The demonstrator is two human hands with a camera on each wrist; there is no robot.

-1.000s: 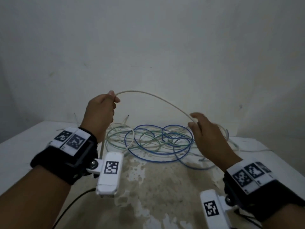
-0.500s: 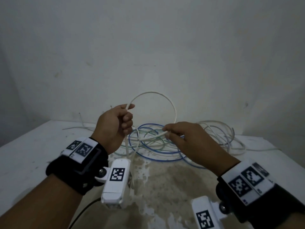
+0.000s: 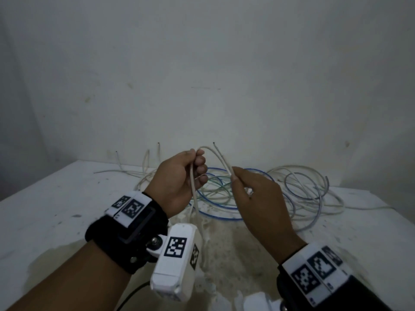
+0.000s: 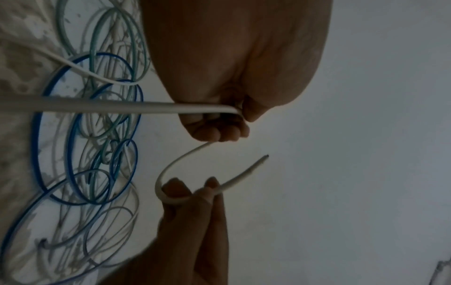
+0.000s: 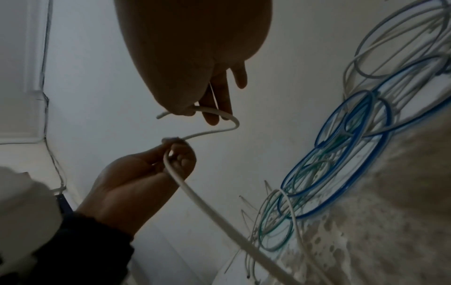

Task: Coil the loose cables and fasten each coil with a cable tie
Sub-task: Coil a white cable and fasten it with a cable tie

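Note:
Above the table I hold a white cable [image 3: 221,157] bent into a small loop between both hands. My left hand [image 3: 197,167] grips it in curled fingers, and its long part hangs down past my left wrist [image 4: 122,106]. My right hand [image 3: 233,176] pinches the cable just short of its free end [image 4: 266,156], which sticks up toward the wall. In the right wrist view the cable [image 5: 219,133] curves from my right fingertips [image 5: 212,117] to the left hand [image 5: 175,152]. Behind the hands lies a loose pile of blue cable [image 3: 224,217], green cable [image 3: 215,187] and white cable [image 3: 314,198].
The white table [image 3: 56,209] has a worn, stained patch [image 3: 235,254] in front of the pile. A bare wall [image 3: 202,75] stands right behind the table. A few thin cable ends [image 3: 146,158] poke up at the back left.
My right hand has brought its part of the white cable in toward the left hand. The wide arc has closed into a small loop, with the free end now pointing up.

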